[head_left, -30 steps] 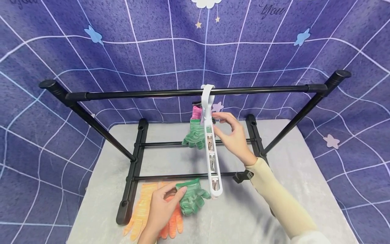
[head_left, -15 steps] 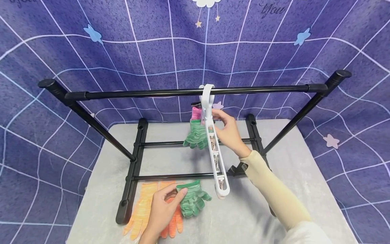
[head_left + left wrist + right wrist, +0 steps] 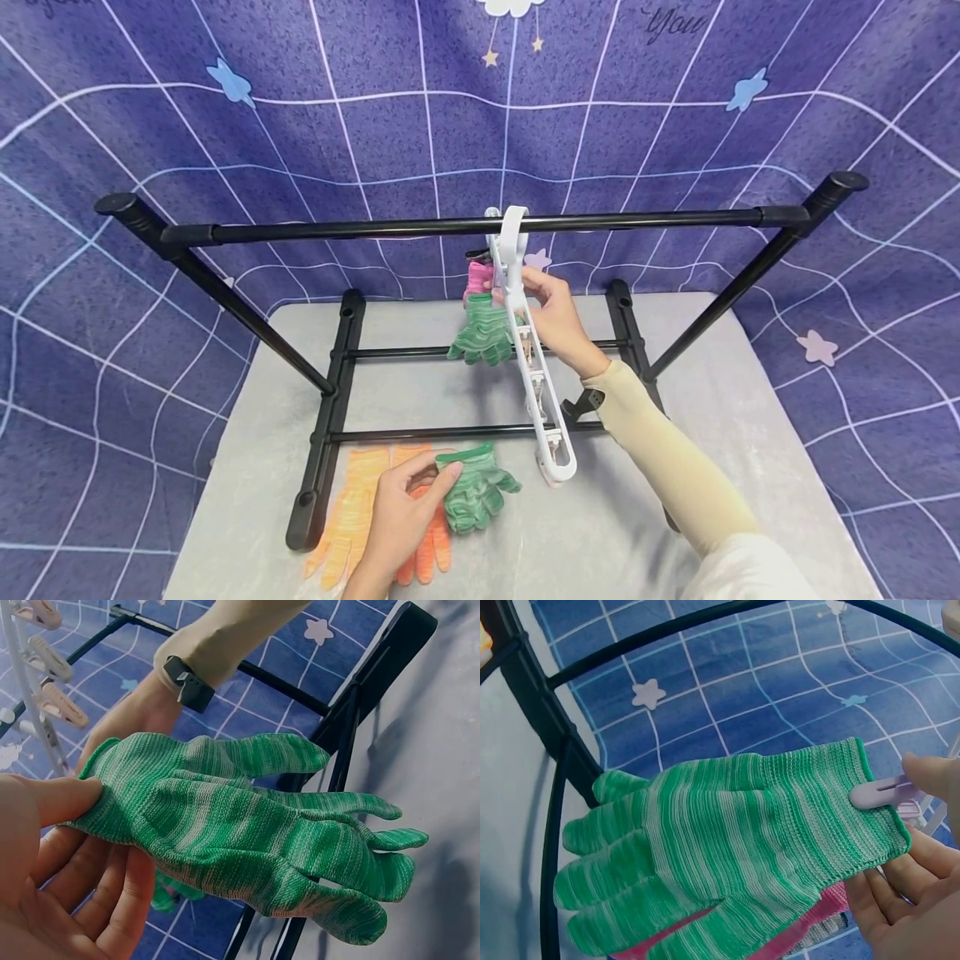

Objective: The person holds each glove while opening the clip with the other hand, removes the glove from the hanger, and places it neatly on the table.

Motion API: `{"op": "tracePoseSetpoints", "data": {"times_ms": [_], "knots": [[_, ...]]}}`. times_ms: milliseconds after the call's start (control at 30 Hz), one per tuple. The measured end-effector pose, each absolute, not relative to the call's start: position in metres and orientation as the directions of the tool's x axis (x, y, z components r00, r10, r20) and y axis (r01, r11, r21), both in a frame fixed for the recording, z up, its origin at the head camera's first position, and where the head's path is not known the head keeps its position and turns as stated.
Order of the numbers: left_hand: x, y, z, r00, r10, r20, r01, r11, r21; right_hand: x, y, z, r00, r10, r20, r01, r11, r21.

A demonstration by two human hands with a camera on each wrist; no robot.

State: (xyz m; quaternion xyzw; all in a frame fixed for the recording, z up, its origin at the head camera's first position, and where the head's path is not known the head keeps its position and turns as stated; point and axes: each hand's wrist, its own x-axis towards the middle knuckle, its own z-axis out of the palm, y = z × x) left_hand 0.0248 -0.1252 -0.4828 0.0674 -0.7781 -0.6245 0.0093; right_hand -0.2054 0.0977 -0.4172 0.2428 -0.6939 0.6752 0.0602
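Note:
My left hand (image 3: 401, 510) pinches a green striped knit glove (image 3: 217, 817) by its cuff, thumb on top and fingers beneath; the glove's fingers droop forward. At the white clip hanger (image 3: 546, 417), my right hand (image 3: 561, 321) pinches a pale lavender clothespin (image 3: 876, 793). That clothespin sits over the cuff of a second green glove (image 3: 727, 832), which hangs from the hanger. Behind it hangs a pink glove (image 3: 478, 279), partly covered. Several clothespins (image 3: 61, 705) line the hanger's near arm.
A black rack's top bar (image 3: 360, 232) carries the hanger by its hook. Orange gloves (image 3: 348, 508) lie on the grey table (image 3: 600, 533) at the front left, partly under my left hand. A purple patterned cloth (image 3: 375, 133) hangs behind.
The hanger's near end has swung to the right, and my right hand has shifted slightly left with its clothespin. My left hand and its glove have barely moved.

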Motion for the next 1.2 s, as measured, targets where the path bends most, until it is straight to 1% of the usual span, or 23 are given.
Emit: {"op": "tracePoseSetpoints", "data": {"times_ms": [167, 300, 400, 667, 767, 1000, 1200], "knots": [[0.026, -0.127, -0.481, -0.99, -0.11, -0.089, -0.11, 0.209, 0.972, -0.205, 0.095, -0.417, -0.89, -0.236, 0.39, -0.384, -0.072, -0.921], [0.026, -0.128, -0.48, -0.989, -0.095, -0.111, -0.128, 0.2, 0.971, -0.206, 0.094, -0.417, -0.882, -0.222, 0.416, -0.403, -0.101, -0.909], [0.027, -0.129, -0.481, -0.989, -0.068, -0.132, -0.143, 0.194, 0.971, -0.207, 0.094, -0.418, -0.872, -0.216, 0.44, -0.425, -0.111, -0.898], [0.028, -0.132, -0.482, -0.973, 0.039, -0.227, -0.217, 0.18, 0.959, -0.207, 0.094, -0.418, -0.873, -0.195, 0.448, -0.437, -0.097, -0.894], [0.027, -0.133, -0.483, -0.968, 0.056, -0.245, -0.232, 0.174, 0.957, -0.207, 0.093, -0.417, -0.869, -0.196, 0.454, -0.445, -0.091, -0.891], [0.02, -0.134, -0.498, -0.957, 0.073, -0.279, -0.262, 0.185, 0.947, -0.207, 0.093, -0.415, -0.88, -0.19, 0.435, -0.428, -0.08, -0.9], [0.011, -0.134, -0.516, -0.964, 0.058, -0.26, -0.246, 0.182, 0.952, -0.207, 0.094, -0.415, -0.878, -0.189, 0.44, -0.434, -0.074, -0.898]]}}
